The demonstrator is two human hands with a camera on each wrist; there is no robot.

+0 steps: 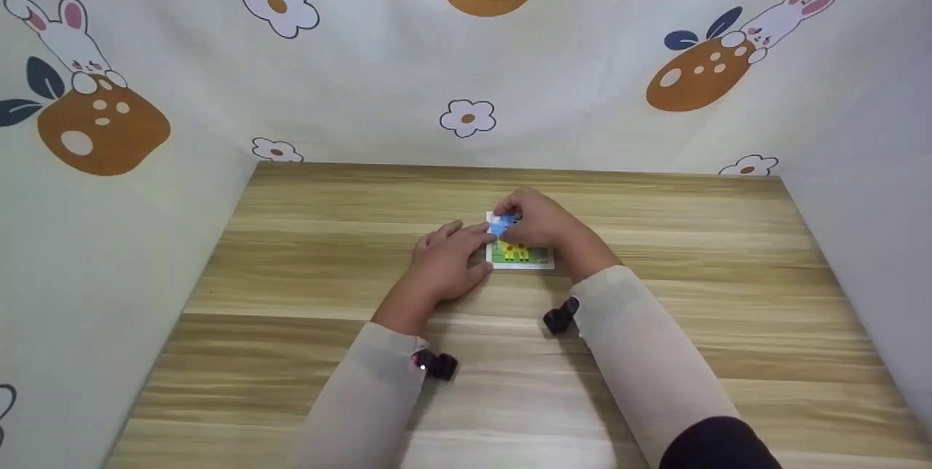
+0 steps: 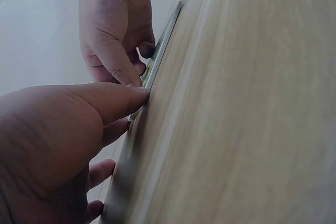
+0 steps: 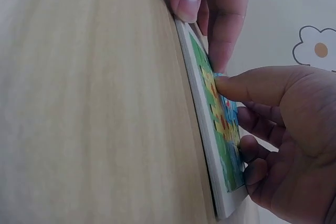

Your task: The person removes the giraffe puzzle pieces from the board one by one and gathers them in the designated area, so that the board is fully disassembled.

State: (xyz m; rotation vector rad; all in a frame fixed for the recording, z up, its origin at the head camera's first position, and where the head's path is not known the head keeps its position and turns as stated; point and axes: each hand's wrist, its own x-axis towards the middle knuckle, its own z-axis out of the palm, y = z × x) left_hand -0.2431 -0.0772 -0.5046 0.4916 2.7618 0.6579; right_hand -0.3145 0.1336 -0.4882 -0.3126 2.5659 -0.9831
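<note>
A small flat picture puzzle (image 1: 540, 262) with a white border lies on the table. Its picture has a yellow giraffe on green ground under a blue sky. My left hand (image 1: 450, 261) rests along its left edge. The left thumb (image 2: 118, 100) touches the near corner and the forefinger lies farther up that side. My right hand (image 1: 542, 220) reaches over the upper part, its thumb and curled fingers pinching a blue puzzle piece (image 3: 229, 106) at the picture's surface. Much of the upper right of the picture is hidden under the right hand.
The wood-grain table (image 1: 291, 250) reaches to pale cloth walls (image 1: 364, 76) printed with rabbits, oranges and flowers at the back and left. A small black camera (image 1: 437, 365) sits on the left wrist and another black camera (image 1: 561, 316) on the right.
</note>
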